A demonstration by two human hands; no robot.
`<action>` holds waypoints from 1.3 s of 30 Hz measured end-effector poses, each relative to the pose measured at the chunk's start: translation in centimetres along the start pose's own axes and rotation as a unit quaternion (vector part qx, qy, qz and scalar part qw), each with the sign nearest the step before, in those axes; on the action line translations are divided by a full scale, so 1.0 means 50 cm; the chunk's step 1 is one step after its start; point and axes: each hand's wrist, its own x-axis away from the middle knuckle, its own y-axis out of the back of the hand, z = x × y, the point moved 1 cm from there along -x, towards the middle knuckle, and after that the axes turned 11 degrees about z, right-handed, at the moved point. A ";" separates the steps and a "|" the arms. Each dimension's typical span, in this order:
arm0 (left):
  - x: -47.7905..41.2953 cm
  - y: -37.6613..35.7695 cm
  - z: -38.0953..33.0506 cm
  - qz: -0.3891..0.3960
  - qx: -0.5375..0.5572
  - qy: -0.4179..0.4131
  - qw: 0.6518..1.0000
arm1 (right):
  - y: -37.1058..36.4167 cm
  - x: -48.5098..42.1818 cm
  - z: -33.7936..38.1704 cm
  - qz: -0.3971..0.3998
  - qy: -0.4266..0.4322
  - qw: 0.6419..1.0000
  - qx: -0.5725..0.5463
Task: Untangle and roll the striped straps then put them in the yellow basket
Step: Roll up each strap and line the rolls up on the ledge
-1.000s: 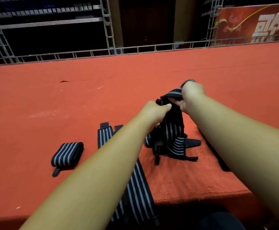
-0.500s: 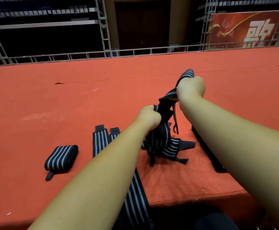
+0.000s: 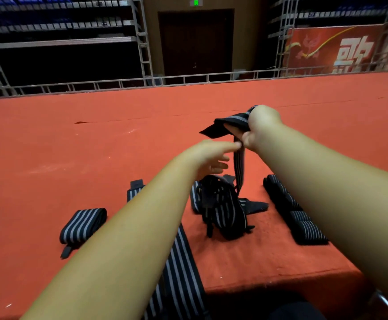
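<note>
My right hand (image 3: 260, 128) grips one end of a black strap with grey stripes (image 3: 238, 165) and holds it up, so that it hangs down to a tangled pile of straps (image 3: 220, 209) on the red stage floor. My left hand (image 3: 211, 155) is just left of the hanging strap, fingers stretched toward it, the fingertips touching it by my right thumb. A rolled strap (image 3: 83, 224) lies at the left. A flat strap (image 3: 179, 262) runs under my left arm and over the stage edge. Another strap (image 3: 292, 209) lies stretched out at the right. The yellow basket is not seen.
The red carpeted stage (image 3: 72, 158) ends in a front edge close to me. A metal railing (image 3: 119, 85) borders the far side, with scaffolding, a dark door and a red banner (image 3: 345, 49) behind.
My right hand has pulled the strap's end further up and out of the pile. My left hand has let go of the bunch and opened toward the hanging strap.
</note>
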 end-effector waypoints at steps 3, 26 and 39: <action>0.012 0.021 -0.010 0.015 0.152 -0.053 0.987 | -0.018 0.030 -0.006 0.040 -0.017 0.999 0.006; 0.255 0.262 -0.141 -0.198 0.293 -0.247 0.902 | -0.202 0.183 -0.066 0.232 -0.010 0.853 0.468; 0.318 0.351 -0.070 -0.358 0.151 -0.158 0.908 | -0.174 0.224 -0.221 0.380 -0.189 0.804 0.416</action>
